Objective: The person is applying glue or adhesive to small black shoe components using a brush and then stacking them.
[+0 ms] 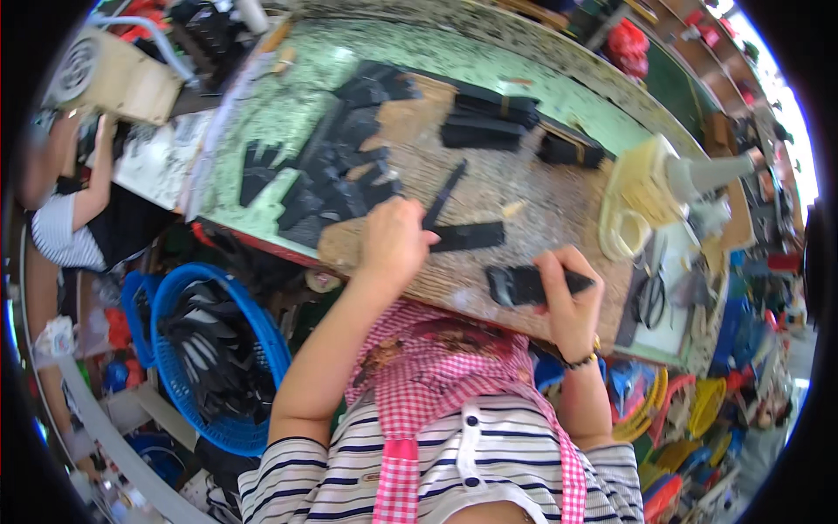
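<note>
My left hand [397, 237] is closed at the near edge of a worn board [559, 196], its fingertips at the end of a flat black strip [473, 236]. A narrower black strip [447, 190] slants away just beyond those fingers. To the right, my right hand [569, 288] grips a dark oblong tool [524, 286] with a shiny left end, low over the board; its exact kind is blurred. Black cut pieces with finger-like edges [336, 175] lie spread left of my left hand. Bundled black strips [489, 122] rest at the far side of the board.
A cream container [646, 188] with a grey spout stands at the right, near black-handled scissors [652, 297]. Below the green table [305, 52], a blue basket [166, 323] holds black pieces. Another person's arm [98, 170] shows at the far left beside a beige machine [118, 74].
</note>
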Demonstrator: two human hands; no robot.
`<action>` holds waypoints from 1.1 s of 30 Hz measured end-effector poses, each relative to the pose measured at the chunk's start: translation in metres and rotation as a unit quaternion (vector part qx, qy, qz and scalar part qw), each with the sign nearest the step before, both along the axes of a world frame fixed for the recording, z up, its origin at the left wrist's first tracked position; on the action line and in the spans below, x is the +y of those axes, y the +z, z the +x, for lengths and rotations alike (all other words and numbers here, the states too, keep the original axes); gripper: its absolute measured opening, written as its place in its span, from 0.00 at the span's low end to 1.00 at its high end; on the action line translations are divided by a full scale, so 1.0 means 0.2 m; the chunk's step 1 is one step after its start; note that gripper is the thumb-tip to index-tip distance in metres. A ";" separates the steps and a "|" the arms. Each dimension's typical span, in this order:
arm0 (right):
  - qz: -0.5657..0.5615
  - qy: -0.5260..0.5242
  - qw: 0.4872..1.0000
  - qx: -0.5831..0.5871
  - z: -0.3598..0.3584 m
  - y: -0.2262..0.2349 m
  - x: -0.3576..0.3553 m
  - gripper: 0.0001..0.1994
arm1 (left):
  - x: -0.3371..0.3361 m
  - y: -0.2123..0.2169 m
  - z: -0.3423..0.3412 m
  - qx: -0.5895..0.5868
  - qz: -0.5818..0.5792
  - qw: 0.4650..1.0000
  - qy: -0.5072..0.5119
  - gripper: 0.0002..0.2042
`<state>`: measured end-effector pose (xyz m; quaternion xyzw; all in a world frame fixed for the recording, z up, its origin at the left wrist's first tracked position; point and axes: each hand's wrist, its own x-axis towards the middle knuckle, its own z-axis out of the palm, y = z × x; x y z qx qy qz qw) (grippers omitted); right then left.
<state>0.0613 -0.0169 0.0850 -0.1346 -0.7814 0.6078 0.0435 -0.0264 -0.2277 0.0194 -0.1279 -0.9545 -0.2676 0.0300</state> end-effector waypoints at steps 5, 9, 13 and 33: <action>0.005 0.008 1.000 0.000 0.02 -0.03 0.08 0.10 | 0.06 -0.03 0.07 0.035 0.035 0.999 0.022 0.11; 0.015 0.028 0.999 0.006 0.02 -0.04 0.10 0.12 | 0.06 -0.04 0.08 0.033 0.043 0.997 0.061 0.12; 0.014 0.015 1.000 0.014 0.01 -0.02 0.09 0.12 | -0.01 -0.01 0.02 -0.045 0.111 0.992 0.045 0.10; 0.079 -0.072 0.991 0.082 0.06 0.10 0.23 0.09 | -0.13 0.23 -0.72 0.196 -0.048 0.973 -0.111 0.17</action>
